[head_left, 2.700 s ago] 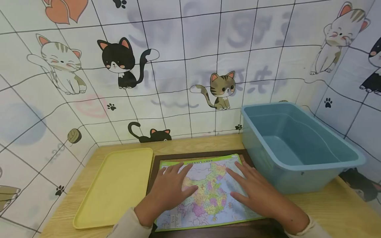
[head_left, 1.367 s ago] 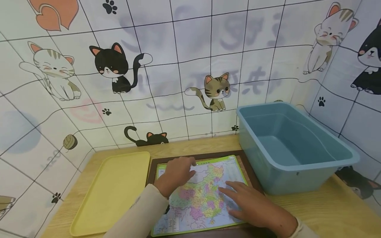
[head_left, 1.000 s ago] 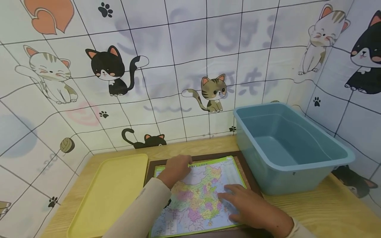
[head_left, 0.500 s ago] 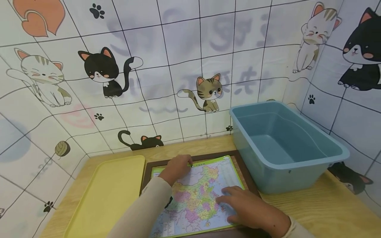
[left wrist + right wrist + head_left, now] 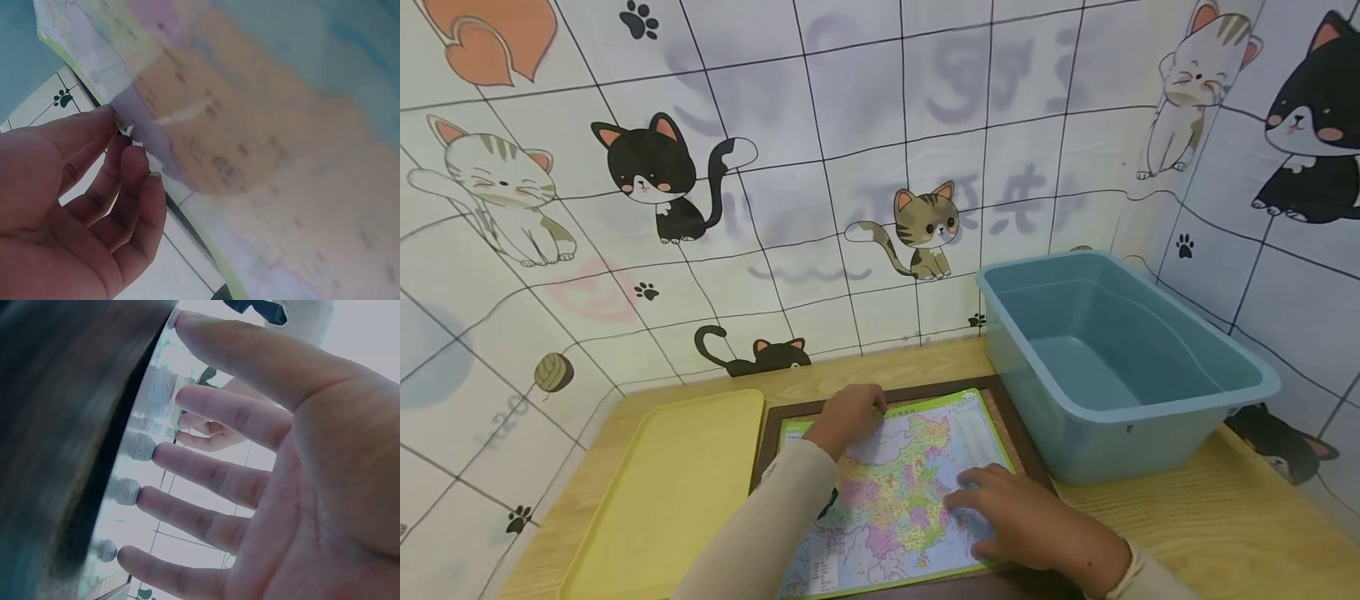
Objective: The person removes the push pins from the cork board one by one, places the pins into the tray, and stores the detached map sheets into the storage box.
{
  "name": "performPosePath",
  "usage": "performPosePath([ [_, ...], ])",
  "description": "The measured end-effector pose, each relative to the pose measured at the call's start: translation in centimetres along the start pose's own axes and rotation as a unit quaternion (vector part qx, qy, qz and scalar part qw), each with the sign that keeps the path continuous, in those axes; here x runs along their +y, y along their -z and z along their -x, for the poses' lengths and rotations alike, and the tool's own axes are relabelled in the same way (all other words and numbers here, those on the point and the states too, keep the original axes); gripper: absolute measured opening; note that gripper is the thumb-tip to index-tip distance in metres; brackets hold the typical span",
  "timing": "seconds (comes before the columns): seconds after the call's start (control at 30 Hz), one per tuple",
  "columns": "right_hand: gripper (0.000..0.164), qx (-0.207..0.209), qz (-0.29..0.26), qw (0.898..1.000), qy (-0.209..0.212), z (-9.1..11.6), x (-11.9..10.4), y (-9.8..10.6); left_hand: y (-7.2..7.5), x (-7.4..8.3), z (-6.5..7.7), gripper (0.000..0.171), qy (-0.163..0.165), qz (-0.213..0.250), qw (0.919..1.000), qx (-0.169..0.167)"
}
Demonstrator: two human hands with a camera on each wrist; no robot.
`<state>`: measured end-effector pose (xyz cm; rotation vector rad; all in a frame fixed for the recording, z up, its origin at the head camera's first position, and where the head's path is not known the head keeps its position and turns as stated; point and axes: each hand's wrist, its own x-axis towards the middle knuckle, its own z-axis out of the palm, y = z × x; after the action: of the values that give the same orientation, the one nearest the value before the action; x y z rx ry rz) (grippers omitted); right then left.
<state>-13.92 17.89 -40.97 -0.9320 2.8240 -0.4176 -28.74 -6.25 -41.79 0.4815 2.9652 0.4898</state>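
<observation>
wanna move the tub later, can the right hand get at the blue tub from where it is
Likely yes: the right hand, at the map, is near the blue tub, and nothing visible blocks the way.

White grid-lined walls (cartoon cats dotted about), faint greyish lettering, seemingly mirrored, pale wood-grain tabletop

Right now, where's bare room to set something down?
Free: yellow tray; visible floor of the blue bin; wooden table in front of the bin, right of the right forearm; a thin strip between the dark frame and the wall. Crowded: inside the frame, where the map, left hand and right hand are, and the narrow gap between tray and frame.
</observation>
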Motion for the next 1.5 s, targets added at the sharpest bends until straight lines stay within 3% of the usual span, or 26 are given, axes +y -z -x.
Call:
performPosePath([
  [0.4,0.054,-0.005,-0.006,1.000,-0.005,-0.2,0.1,0.2,0.6,0.8,0.0,0.011,0.013,-0.018,0.9997,-0.006],
  [0.67,0.054,-0.001,-0.012,1.000,-0.002,-0.2,0.1,-0.2,0.5,0.9,0.4,0.009,0.014,0.018,0.9997,0.002],
  [0.97,0.052,-0.006,-0.016,1.000,-0.008,-0.4,0.1,-0.4,-0.1,0.0,0.0,0.004,0.006,0.053,0.9985,-0.011],
  [1.5,0.051,-0.019,-0.033,0.999,-0.009,-0.3,-0.1,-0.2,-0.3,-1.5,-0.9,0.012,-0.014,0.098,0.9944,-0.037],
])
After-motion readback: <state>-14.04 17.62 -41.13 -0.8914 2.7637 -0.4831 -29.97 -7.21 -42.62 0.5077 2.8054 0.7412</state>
